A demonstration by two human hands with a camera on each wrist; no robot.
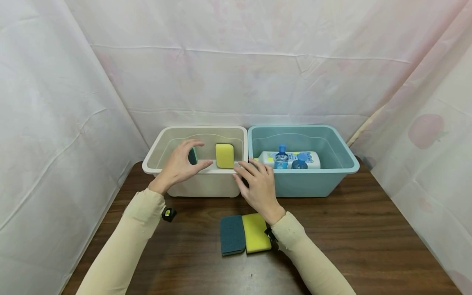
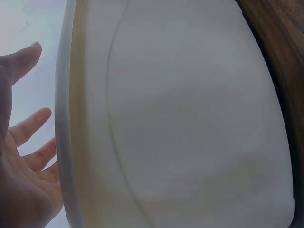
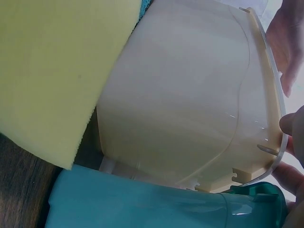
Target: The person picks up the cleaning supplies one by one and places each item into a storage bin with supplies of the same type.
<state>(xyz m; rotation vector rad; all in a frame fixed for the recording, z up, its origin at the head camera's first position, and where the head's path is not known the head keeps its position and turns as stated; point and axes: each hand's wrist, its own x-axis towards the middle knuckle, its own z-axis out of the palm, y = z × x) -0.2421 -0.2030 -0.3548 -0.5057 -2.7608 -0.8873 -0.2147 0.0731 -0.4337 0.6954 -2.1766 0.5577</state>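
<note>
My left hand (image 1: 180, 162) is over the beige bin (image 1: 206, 186), thumb and fingers spread apart with nothing between them. A dark green sponge (image 1: 192, 156) inside the bin shows through that gap. To its right, a yellow sponge (image 1: 224, 155) stands upright in the same bin. My right hand (image 1: 259, 186) reaches over the adjoining rims of the beige and blue bins, fingers loosely bent, fingertips right at the rim. Below it on the table lie a sponge with its dark scouring side up (image 1: 232, 234) and a sponge with its yellow side up (image 1: 256, 232), side by side.
The blue bin (image 1: 306, 183) stands against the beige one. Inside it are a white bottle (image 1: 313, 159) lying down, a small clear bottle with a blue cap (image 1: 282, 157) and another blue-capped bottle (image 1: 300, 161). Pale curtains (image 1: 236, 82) surround the brown wooden table (image 1: 368, 237).
</note>
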